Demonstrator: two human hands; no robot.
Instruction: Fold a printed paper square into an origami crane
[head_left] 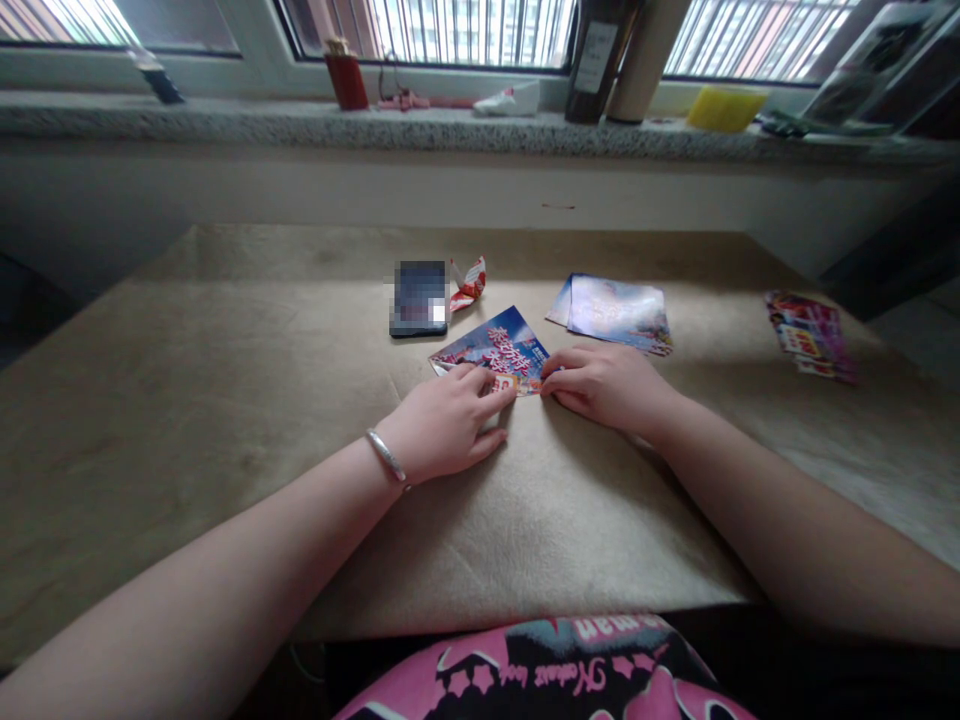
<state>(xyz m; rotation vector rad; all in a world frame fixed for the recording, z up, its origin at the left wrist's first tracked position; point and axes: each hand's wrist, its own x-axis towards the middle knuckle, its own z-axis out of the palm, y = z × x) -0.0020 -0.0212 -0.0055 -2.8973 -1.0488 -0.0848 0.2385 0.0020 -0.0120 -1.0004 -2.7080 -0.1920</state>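
Observation:
A blue printed paper leaflet [517,335] with large red-and-white characters lies on the table in front of me, turned at an angle. My left hand [457,415], a silver bangle on its wrist, rests on the near left part of it with fingers stretched out and apart. At the near right corner, my right hand [600,385] pinches the paper's edge between thumb and fingers. Both hands cover parts of the near edge. Just beyond the leaflet stands a small folded red-and-white paper piece [472,283], beside a dark, blurred-out flat phone-like object [418,300].
Pale blue leaflets [619,308] lie overlapped behind my right hand. Several pink-and-red printed papers [814,340] are at the far right. On the granite windowsill [450,130] stand a red bottle [346,78], a dark bottle [596,65] and a yellow object [725,108].

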